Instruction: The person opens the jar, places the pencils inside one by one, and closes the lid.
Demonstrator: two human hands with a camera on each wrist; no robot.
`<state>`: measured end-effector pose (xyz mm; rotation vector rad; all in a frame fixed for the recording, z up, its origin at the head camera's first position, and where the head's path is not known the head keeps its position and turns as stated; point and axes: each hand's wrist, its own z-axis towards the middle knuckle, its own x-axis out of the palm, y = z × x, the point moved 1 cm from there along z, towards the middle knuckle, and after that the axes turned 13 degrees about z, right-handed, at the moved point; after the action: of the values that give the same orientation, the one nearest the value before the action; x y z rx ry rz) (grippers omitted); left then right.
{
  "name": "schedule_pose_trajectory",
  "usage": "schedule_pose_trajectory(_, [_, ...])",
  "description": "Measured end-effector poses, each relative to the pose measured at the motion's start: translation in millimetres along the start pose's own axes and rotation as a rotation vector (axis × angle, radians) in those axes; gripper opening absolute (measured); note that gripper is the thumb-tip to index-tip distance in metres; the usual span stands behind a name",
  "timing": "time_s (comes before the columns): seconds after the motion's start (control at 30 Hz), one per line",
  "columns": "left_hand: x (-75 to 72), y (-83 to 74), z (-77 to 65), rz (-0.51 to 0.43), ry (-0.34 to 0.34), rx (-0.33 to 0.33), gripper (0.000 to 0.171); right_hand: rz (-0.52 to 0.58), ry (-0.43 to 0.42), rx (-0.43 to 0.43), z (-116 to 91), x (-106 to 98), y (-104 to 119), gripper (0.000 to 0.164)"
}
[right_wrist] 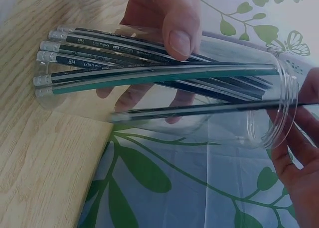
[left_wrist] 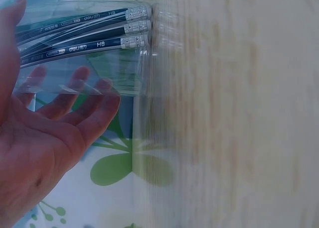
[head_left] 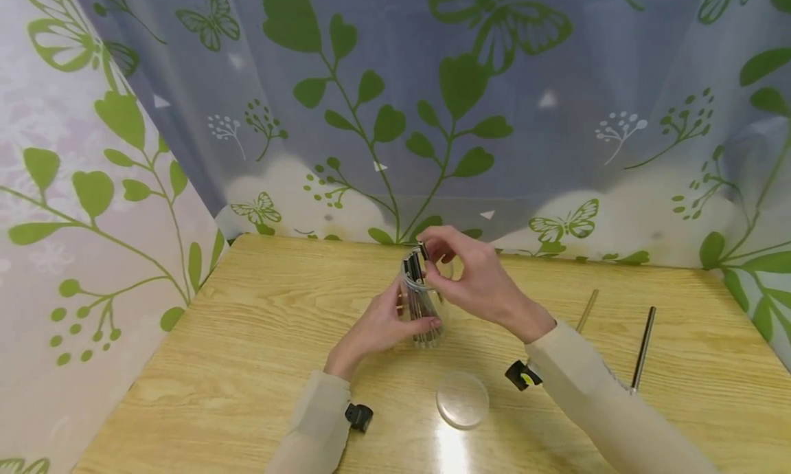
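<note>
Pencils (left_wrist: 82, 50) reading "deli" and "HB" sit inside a jar (right_wrist: 283, 128); left hand (head_left: 382, 321) curls round it, right hand (head_left: 474, 273) pinches another pencil (right_wrist: 194, 110).

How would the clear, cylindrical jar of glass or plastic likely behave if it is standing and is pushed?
The jar might tip easily, as it looks tall and narrow. Being smooth and shiny, it may be slippery. The slim dark and green pencils inside cross loosely, so they would probably shift.

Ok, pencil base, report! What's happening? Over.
Left hand gripping clear cylindrical jar. Right hand pinching dark slender pencil at jar's mouth. Clear round lid lying aside, nothing visibly blocking.
</note>
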<state>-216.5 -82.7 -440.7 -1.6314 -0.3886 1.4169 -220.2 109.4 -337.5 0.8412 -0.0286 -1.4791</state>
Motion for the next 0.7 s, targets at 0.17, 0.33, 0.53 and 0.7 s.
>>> schedule_pose_trajectory(0.17, [0.3, -0.6, 0.3, -0.002, 0.005, -0.001, 0.088, -0.001, 0.071, 0.018, -1.8, 0.6, 0.2, 0.029])
schedule_pose_trajectory(0.33, [-0.5, -1.5, 0.4, 0.008, 0.001, 0.006, 0.088, -0.033, 0.103, -0.005, -3.6, 1.3, 0.5, 0.024])
schedule_pose_trajectory(0.53, [-0.5, -2.0, -0.7, -0.006, 0.013, -0.007, 0.087, -0.088, 0.132, -0.006, -4.0, 2.1, 1.7, 0.018])
schedule_pose_trajectory(0.7, [0.3, -1.2, -0.5, -0.015, 0.018, -0.016, 0.086, -0.114, 0.155, -0.013, -3.8, 3.5, 0.7, 0.015])
